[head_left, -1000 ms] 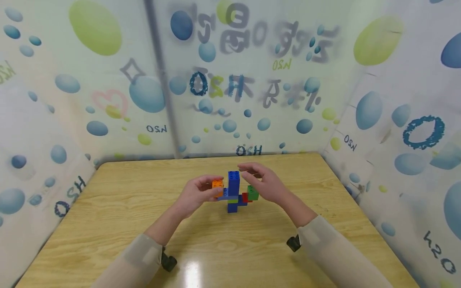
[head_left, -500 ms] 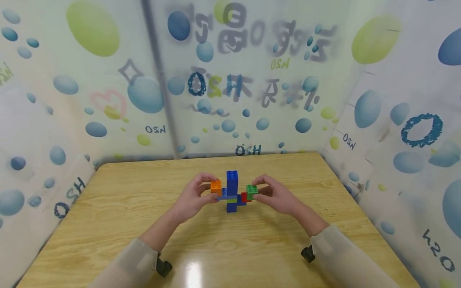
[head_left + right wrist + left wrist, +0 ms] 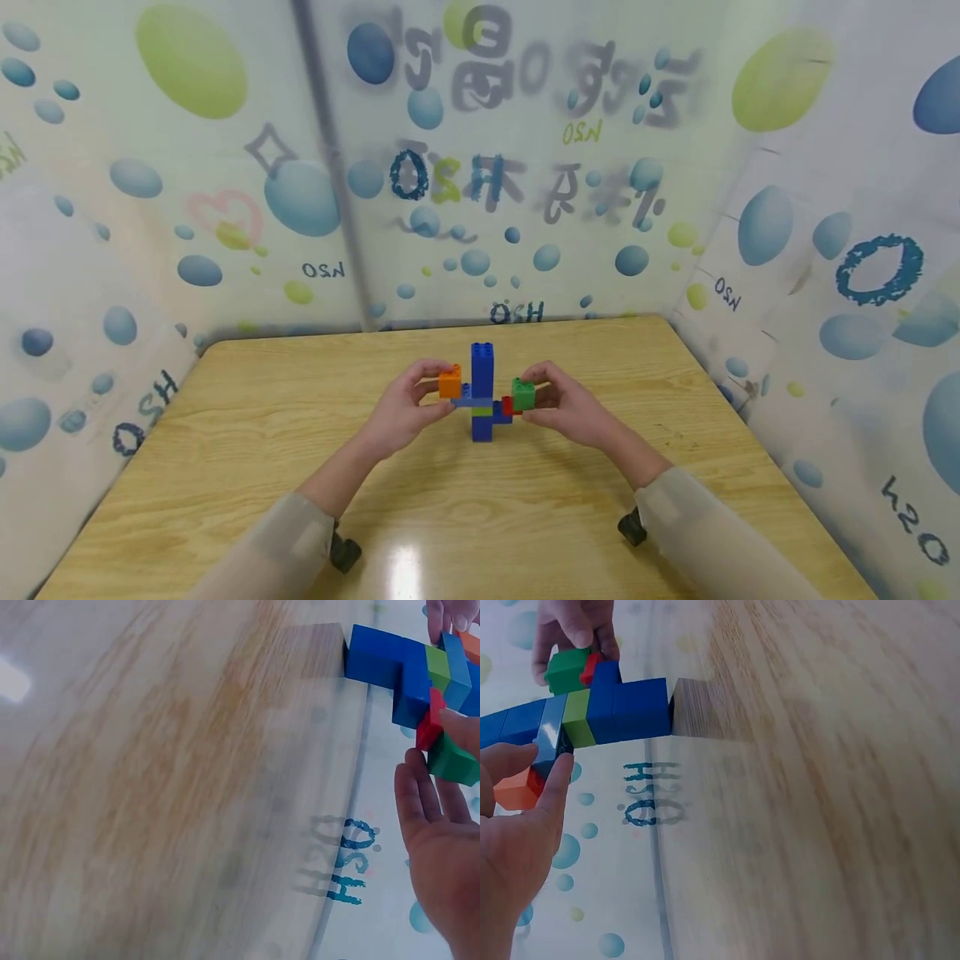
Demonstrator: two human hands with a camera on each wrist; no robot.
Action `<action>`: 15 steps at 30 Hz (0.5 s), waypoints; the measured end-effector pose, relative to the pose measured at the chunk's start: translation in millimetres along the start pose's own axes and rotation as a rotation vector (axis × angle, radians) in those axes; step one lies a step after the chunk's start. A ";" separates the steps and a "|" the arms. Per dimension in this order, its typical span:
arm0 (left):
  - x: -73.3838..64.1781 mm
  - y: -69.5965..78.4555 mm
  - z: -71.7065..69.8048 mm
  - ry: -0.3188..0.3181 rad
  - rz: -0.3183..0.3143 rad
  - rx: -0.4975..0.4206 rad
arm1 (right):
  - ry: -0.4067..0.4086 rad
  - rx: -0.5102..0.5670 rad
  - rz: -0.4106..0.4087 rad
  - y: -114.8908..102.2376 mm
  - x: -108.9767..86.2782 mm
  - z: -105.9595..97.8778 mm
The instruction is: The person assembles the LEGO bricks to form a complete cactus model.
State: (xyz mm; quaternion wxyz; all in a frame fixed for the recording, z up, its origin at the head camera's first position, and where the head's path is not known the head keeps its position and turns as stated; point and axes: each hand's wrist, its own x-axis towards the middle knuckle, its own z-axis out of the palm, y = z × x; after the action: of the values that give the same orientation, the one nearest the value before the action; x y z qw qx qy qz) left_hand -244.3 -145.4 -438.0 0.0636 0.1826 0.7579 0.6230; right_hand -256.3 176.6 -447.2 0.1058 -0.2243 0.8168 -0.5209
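Observation:
A model of toy building bricks stands upright in the head view, with a tall blue column over a lime green brick and a blue base. From its left side reaches a blue arm bearing an orange brick; my left hand grips that end between thumb and fingers. On the other side a lower blue arm carries a red brick and a green brick. My right hand holds this end, thumb on the green brick and fingers beneath, as the right wrist view shows.
The bricks are at the middle of a light wooden table. Behind it hangs a patterned curtain with blue and green ovals, and similar sheets enclose both sides. A dark wrist camera sits at the left sleeve, another at the right.
My right hand came down from beside the column's top to the green brick and took hold. Since then the column's top and both side bricks have risen slightly in view. My left hand kept its grip.

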 end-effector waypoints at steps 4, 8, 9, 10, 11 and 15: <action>4.3 -3.8 -0.9 -0.014 0.017 0.023 | 0.024 -0.015 0.023 0.9 4.5 3.0; 8.0 -8.7 -1.6 -0.030 0.014 0.022 | 0.034 -0.004 0.045 3.8 8.6 6.8; 8.6 -9.6 -1.7 -0.033 0.007 0.020 | 0.037 0.000 0.050 4.9 9.6 7.7; 9.0 -10.0 -1.7 -0.032 -0.005 0.018 | 0.038 0.001 0.055 5.8 10.4 8.5; 9.4 -10.4 -1.7 -0.032 -0.016 0.016 | 0.039 0.002 0.062 6.3 10.7 9.1; 11.2 -13.2 -1.9 -0.020 -0.049 0.042 | 0.040 -0.021 0.075 8.8 12.6 10.1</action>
State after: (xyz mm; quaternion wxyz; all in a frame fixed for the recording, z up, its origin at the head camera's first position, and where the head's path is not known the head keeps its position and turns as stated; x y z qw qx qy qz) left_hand -258.0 -145.2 -448.9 0.0828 0.1715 0.7743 0.6035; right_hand -265.4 165.6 -458.7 0.1065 -0.1841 0.8320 -0.5124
